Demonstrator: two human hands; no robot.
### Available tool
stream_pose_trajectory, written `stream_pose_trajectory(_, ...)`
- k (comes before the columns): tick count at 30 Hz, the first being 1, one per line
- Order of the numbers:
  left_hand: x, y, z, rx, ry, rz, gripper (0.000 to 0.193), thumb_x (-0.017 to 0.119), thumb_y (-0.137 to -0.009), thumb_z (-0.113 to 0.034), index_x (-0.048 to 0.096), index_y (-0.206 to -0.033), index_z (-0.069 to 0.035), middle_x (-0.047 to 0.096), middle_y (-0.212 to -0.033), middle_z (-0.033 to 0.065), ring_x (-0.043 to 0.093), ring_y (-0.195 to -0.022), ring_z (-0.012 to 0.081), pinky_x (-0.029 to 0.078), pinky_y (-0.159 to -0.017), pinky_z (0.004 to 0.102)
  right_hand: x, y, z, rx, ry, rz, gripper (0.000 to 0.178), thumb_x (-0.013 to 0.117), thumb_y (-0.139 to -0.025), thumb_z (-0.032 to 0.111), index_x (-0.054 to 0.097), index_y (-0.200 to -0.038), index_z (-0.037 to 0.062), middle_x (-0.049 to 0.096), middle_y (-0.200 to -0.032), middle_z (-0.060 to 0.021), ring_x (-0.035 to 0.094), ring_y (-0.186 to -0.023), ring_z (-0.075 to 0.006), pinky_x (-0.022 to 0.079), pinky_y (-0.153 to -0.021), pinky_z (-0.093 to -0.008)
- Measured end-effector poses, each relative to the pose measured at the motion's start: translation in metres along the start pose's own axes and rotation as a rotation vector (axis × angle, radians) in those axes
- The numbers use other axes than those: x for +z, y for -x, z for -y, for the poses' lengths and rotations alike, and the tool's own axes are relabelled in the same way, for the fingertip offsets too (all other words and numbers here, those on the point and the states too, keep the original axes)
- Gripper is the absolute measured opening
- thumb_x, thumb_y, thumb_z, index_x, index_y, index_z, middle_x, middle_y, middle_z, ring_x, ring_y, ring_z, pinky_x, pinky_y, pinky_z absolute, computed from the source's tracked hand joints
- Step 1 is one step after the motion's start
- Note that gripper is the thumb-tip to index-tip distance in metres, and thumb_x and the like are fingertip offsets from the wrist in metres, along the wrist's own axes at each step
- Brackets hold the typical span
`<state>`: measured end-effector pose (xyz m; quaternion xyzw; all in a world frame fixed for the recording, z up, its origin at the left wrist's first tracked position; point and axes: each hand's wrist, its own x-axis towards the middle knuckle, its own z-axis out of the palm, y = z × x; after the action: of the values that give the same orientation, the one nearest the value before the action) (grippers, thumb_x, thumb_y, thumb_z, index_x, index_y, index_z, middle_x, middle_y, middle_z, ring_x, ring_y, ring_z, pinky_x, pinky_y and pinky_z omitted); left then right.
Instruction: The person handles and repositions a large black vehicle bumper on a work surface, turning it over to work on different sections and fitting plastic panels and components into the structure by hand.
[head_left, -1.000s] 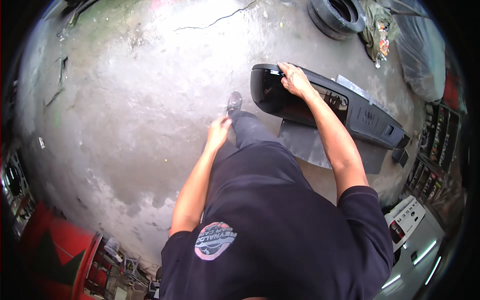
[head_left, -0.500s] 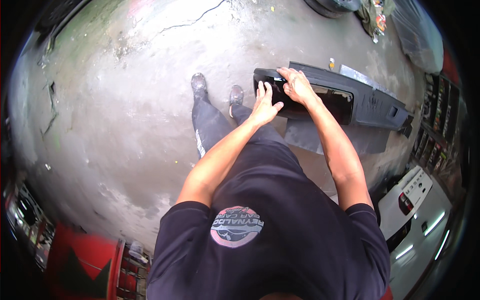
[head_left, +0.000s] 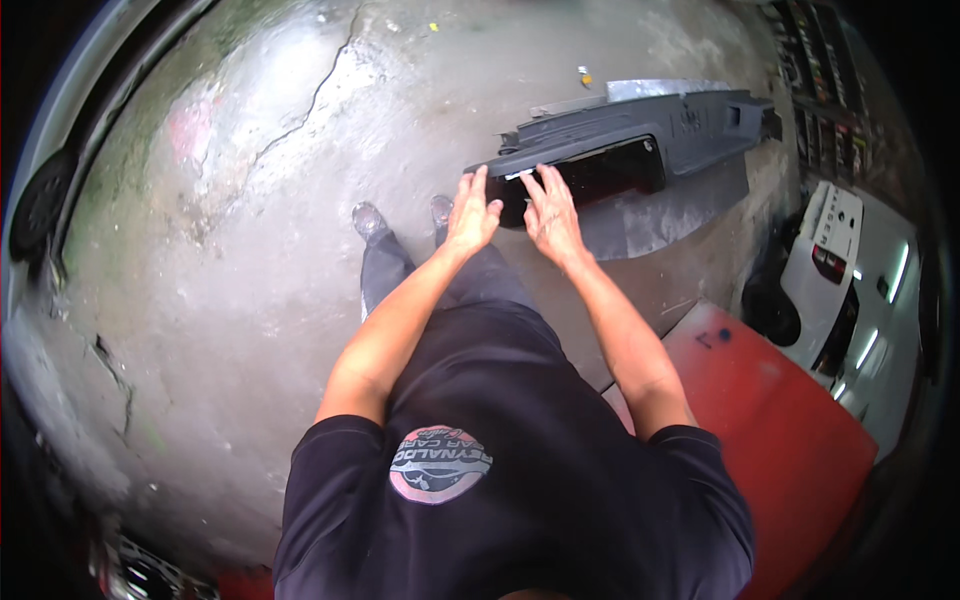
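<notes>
A long dark-grey vehicle body panel [head_left: 694,150] lies ahead and to my right, with a glossy black window-like area [head_left: 622,172] along its middle. My left hand [head_left: 472,214] is at the panel's left end, fingers stretched out and fingertips by its upper edge. Beside it, my right hand [head_left: 552,214] also has its fingers straight and spread over the black area near the same end. Neither hand is wrapped round anything. Whether the fingertips press on the surface I cannot tell.
A flat grey sheet [head_left: 668,215] lies under the panel on the cracked concrete floor [head_left: 250,260]. A red panel [head_left: 770,440] stands close to my right side. Past it is a white vehicle [head_left: 828,240]; racks [head_left: 822,90] line the far right. A wheel [head_left: 42,205] shows at the far left.
My right hand has moved left and nearer along the panel, toward my left hand. The view has swung right, bringing the red panel in at my right.
</notes>
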<state>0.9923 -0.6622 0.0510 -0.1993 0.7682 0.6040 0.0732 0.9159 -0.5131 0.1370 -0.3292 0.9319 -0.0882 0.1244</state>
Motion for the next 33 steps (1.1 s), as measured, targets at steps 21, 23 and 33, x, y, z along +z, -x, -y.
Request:
stream_pose_trajectory(21, -0.024, -0.056, -0.001, -0.018, -0.091, 0.428, 0.088, 0.041, -0.069, 0.005, 0.032, -0.156, -0.003, 0.046, -0.148, 0.0328, 0.041, -0.142, 0.0432, 0.036, -0.118, 0.0417, 0.123, 0.081, -0.052, 1.179, -1.865, -0.216, 0.11, 0.063, -0.073, 0.007, -0.004, -0.161, 0.0024, 0.057, -0.095, -0.0031, 0.058, -0.094, -0.0164, 0.043, -0.105, -0.049)
stream_pose_trajectory(23, -0.027, -0.061, -0.008, -0.116, 0.038, 0.523, 0.093, 0.043, -0.068, 0.006, 0.025, -0.159, -0.003, 0.031, -0.159, 0.0306, 0.034, -0.145, 0.0477, 0.034, -0.118, 0.0498, 0.12, 0.081, -0.056, 1.186, -1.836, -0.204, 0.111, 0.063, -0.073, 0.007, -0.004, -0.161, 0.0031, 0.056, -0.094, -0.0036, 0.058, -0.093, -0.0169, 0.044, -0.104, -0.0492)
stream_pose_trajectory(33, -0.021, -0.056, -0.026, -0.131, 0.027, 0.511, 0.097, 0.043, -0.064, 0.009, 0.024, -0.159, -0.003, 0.024, -0.163, 0.0263, 0.027, -0.149, 0.0424, 0.037, -0.118, 0.0491, 0.12, 0.082, -0.06, 1.147, -1.798, -0.233, 0.024, 0.061, -0.076, 0.004, 0.045, -0.091, 0.0131, 0.055, -0.08, 0.0004, 0.056, -0.08, -0.0122, 0.051, -0.083, -0.0371)
